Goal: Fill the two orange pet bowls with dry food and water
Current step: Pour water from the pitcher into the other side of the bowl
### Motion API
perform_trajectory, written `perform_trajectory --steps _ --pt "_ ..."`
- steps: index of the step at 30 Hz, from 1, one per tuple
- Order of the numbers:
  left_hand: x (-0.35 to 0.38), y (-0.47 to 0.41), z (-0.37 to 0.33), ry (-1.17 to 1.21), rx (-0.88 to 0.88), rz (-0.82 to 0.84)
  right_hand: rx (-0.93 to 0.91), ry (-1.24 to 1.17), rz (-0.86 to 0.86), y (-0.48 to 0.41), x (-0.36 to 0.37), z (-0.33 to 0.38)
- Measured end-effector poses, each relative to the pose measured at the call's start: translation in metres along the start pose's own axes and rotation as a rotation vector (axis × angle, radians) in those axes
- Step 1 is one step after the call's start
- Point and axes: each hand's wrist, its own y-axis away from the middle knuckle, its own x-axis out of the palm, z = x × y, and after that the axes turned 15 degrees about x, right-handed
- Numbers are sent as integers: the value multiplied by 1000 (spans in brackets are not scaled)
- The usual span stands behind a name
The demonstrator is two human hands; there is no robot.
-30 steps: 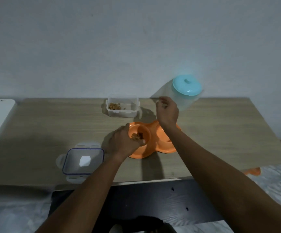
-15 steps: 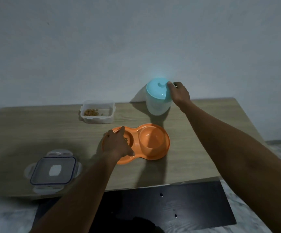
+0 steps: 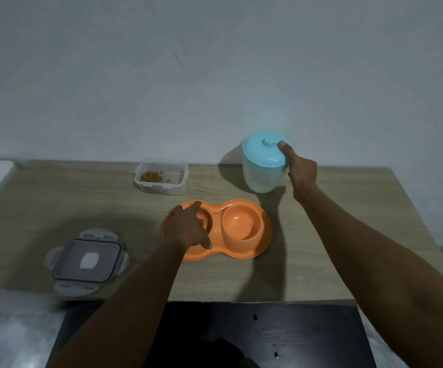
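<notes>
Hiding the left bowl (image 3: 204, 229)'s kibble: the left hand (image 3: 187, 228).

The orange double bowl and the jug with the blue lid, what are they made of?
The orange double bowl looks like moulded plastic: one smooth piece, even colour, soft shine on its rim. The jug seems to be cloudy, see-through plastic, and its blue lid looks like smooth solid plastic with a moulded knob. Probably plastic, judging by look alone.
</notes>
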Motion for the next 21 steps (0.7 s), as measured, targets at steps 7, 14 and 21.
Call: perform_trajectory --steps 7,14,21 --pt "-4 3 -8 -12 -17 33 -139 159 33 24 -45 10" --pt "-3 10 -6 -46 20 46 -284 450 24 72 -74 0" --pt "2 10 -2 -51 20 36 -399 728 -56 101 -74 -7"
